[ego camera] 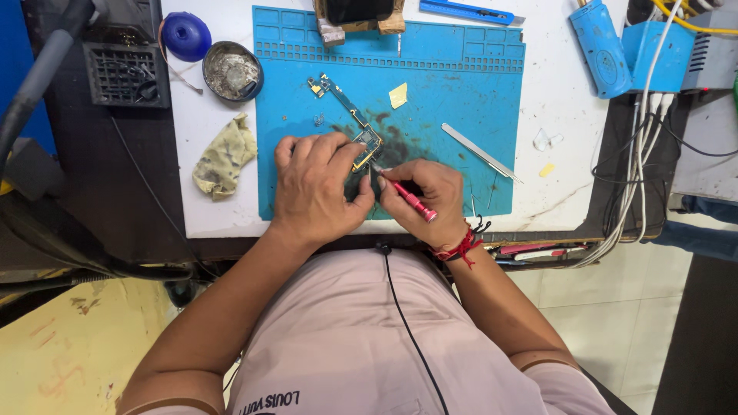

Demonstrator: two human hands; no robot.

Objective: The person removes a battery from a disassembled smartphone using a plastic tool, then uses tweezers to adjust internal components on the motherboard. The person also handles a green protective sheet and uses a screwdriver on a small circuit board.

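Long narrow circuit board (350,115), blue-green with gold edges, lying diagonally on blue mat (453,100). Left hand (319,188) pressing its lower end, fingers curled; right hand (427,196) closed around red screwdriver (411,200).

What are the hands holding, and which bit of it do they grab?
The right hand grips a red screwdriver around its handle, like a pen. The left hand pins down the near end of the long circuit board on the blue mat.
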